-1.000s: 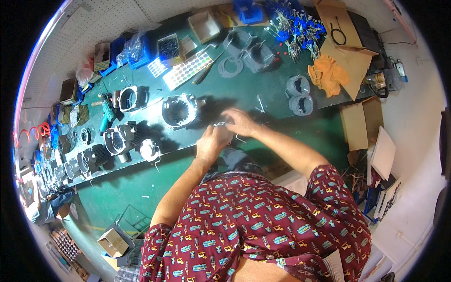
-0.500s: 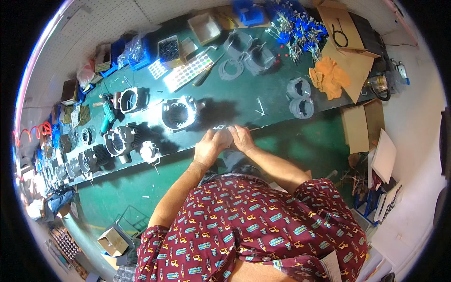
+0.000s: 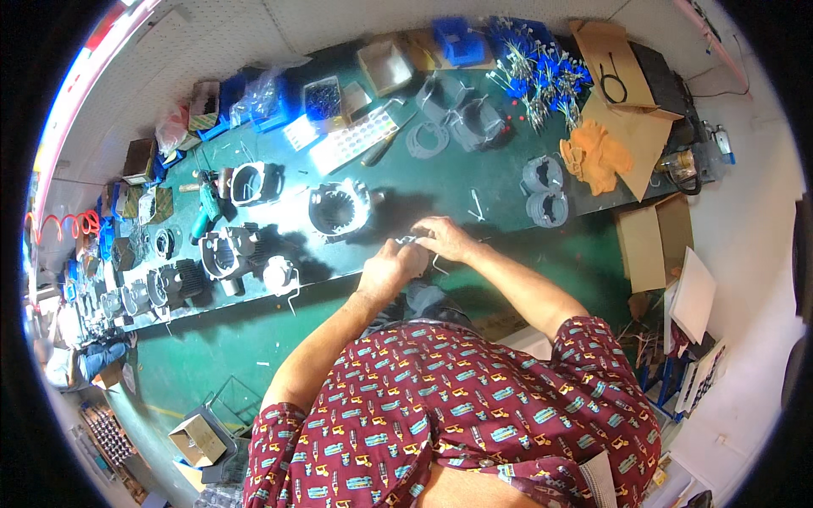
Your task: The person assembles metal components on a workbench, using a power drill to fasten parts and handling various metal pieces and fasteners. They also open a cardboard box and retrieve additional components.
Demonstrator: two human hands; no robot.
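While my left hand [image 3: 391, 264] and right hand [image 3: 443, 238] have drawn together at the bench's [image 3: 440, 182] front edge since a second ago, their fingers pinch a small metal part [image 3: 410, 242] (too tiny to identify), near the round motor housing [image 3: 340, 208].

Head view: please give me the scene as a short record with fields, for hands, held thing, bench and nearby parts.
left hand: at the bench edge, closed on a small wire piece
right hand: touching the same wire piece, fingers pinched
hands: together, meeting over the bench edge
bench: green top, crowded
nearest part: round motor housing, beyond the left hand
right of hands: two grey rings, orange gloves
far edge: blue bins, cardboard
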